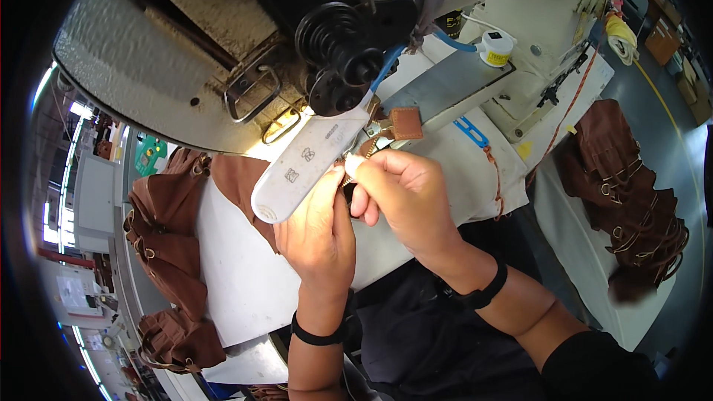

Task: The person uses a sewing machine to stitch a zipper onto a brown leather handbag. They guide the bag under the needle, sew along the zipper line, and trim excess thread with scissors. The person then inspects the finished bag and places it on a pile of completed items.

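Both hands meet just under the head of an industrial sewing machine point(356, 37). The left hand point(318, 234) is curled narrow, its fingertips pinching a small brown leather piece point(371, 145) with metal fittings. The right hand point(405, 197) is closed too, thumb and forefinger nipping the same piece from the other side; a pale wrap covers one fingertip. A square tan leather tab point(405, 123) sits at the piece's far end, on the machine's grey metal plate point(445, 85). A flat, rounded lamp bar point(308, 160) slants just above the left hand. The white table point(238, 275) carries heaps of brown leather bags point(160, 238) along its left edge, and more bags point(631, 200) lie beyond its right edge
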Tool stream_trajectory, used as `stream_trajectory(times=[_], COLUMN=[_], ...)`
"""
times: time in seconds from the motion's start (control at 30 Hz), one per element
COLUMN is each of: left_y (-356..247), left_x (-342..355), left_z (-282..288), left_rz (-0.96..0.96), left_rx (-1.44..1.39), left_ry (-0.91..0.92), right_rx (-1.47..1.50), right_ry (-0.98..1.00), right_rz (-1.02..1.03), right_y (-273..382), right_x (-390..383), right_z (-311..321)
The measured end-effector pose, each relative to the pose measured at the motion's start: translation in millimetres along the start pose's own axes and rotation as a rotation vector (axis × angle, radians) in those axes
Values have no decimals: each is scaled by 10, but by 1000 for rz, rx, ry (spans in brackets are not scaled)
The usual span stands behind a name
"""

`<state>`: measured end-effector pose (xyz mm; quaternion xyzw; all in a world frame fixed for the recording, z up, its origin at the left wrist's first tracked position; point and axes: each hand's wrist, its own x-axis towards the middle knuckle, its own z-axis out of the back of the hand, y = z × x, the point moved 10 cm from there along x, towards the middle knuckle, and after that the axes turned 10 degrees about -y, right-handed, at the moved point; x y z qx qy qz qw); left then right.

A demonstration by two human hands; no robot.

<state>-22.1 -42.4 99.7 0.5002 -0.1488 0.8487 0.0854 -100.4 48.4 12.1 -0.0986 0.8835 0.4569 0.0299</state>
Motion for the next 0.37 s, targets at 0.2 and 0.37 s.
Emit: stream_trajectory(times=[0.2,0.37], left_y=[-5,19], left_x=[-12,-9], left_z=[6,12], left_rz=[-12,5], left_rx=[-56,-75], left_ry=[-29,-12], right_rx=[-84,-146], right_ry=[-75,-97], right_rz=[99,218], right_y=[85,115], right_x=[16,13], right_z=[79,66])
